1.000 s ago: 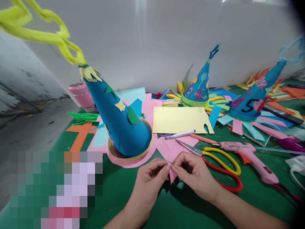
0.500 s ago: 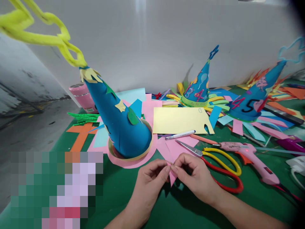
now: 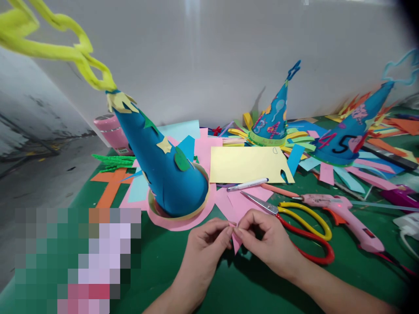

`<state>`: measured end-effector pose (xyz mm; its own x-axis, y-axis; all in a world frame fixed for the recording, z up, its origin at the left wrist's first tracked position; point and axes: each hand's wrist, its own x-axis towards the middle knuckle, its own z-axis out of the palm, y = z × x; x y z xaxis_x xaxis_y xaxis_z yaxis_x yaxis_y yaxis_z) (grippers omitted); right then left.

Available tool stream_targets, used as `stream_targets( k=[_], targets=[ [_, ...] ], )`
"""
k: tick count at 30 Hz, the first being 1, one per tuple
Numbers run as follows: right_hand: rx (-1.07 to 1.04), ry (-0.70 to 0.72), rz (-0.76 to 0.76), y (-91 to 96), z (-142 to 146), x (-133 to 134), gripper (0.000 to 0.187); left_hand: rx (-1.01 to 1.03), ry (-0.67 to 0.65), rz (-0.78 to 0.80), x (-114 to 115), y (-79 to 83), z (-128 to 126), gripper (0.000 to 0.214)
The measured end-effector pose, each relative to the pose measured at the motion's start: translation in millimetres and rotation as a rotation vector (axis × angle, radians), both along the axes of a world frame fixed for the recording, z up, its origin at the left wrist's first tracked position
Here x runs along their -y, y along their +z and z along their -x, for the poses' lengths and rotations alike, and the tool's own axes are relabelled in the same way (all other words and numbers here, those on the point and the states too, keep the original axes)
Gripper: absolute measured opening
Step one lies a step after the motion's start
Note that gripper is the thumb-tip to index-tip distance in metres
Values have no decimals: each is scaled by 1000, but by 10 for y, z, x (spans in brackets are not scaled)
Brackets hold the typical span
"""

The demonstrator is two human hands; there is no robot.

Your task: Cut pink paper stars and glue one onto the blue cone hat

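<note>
Both hands pinch a small piece of pink paper (image 3: 236, 245) above the green table, its pointed lower end hanging down between them. My left hand (image 3: 207, 244) grips it from the left with thumb and fingers closed. From the right, my right hand (image 3: 266, 240) holds it the same way, fingertips nearly touching the left ones. A larger pink sheet (image 3: 235, 205) lies just beyond the hands. Scissors (image 3: 288, 220) with one yellow and one red handle lie beside my right hand. A tall blue cone hat (image 3: 166, 174) with a pink brim stands to the left.
A pink glue gun (image 3: 348, 213) with a red light lies at right. A pen (image 3: 248, 185) rests by a pale yellow sheet (image 3: 245, 163). Two decorated cone hats (image 3: 273, 117) stand farther back. Green pipe cleaners (image 3: 114, 162) and a pink cup (image 3: 113, 133) are at left.
Almost nothing differs. Both hands keep hold of the pink paper, with only a slight shift of the fingers; the view has moved very slightly.
</note>
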<state>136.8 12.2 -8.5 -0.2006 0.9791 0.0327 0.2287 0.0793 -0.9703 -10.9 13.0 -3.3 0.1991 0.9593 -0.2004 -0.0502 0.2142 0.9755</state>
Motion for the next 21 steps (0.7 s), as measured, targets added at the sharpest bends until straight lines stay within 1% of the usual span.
stream_targets(
  k=[4, 8, 10, 13, 15, 18, 21],
  targets=[
    [11, 10, -28, -19, 11, 8, 18, 3, 23, -18, 12, 27, -7, 17],
    [-73, 6, -19, -37, 24, 0, 11, 36, 48, -31, 22, 35, -6, 11],
    [-106, 14, 12, -29, 25, -12, 15, 54, 51, -34, 22, 33, 0, 10],
    [-66, 77, 31, 3, 24, -23, 13, 70, 31, -38, 14, 26, 11, 10],
    [-39, 103, 24, 18, 26, -21, 19, 77, 22, -39, 8, 17, 17, 11],
    [-41, 81, 12, 14, 34, -7, 24, 93, 36, -26, 2, -5, 14, 11],
    [-41, 67, -38, 5, 33, 3, 23, 129, 25, 23, -3, -18, 3, 10]
  ],
)
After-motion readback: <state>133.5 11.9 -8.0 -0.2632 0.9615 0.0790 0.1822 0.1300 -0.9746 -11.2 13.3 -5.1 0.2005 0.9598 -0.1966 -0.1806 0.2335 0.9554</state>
